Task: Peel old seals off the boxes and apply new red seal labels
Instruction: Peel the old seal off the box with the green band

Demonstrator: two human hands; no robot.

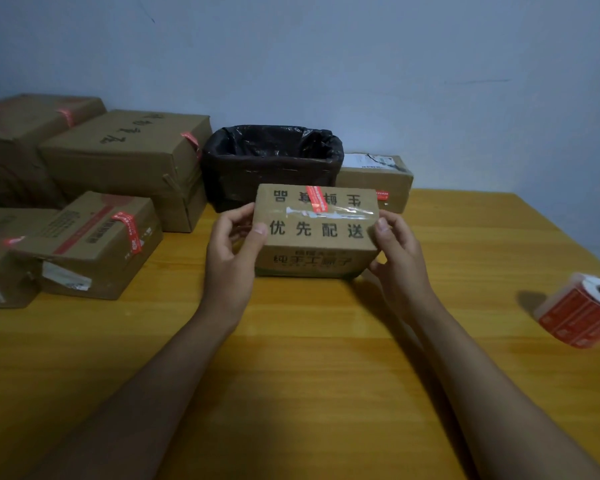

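Box (315, 233) held between both hands over the middle of the wooden table (291, 358).

Left hand (230, 252) gripping the box's left end, thumb laid on the top face, fingers curled round behind; forearm stretched in from the lower left. Right hand (400, 258) gripping the right end likewise, thumb on the top edge, fingers wrapped under the side; forearm reaching in from the lower right. Red seal (315, 199) stuck across clear tape on the top face, near the far edge. Roll of red labels (584, 311) lying on its side at the right, well apart. Black-lined bin (271, 161) just behind the box; sealed cartons (125, 161) stacked at the left.
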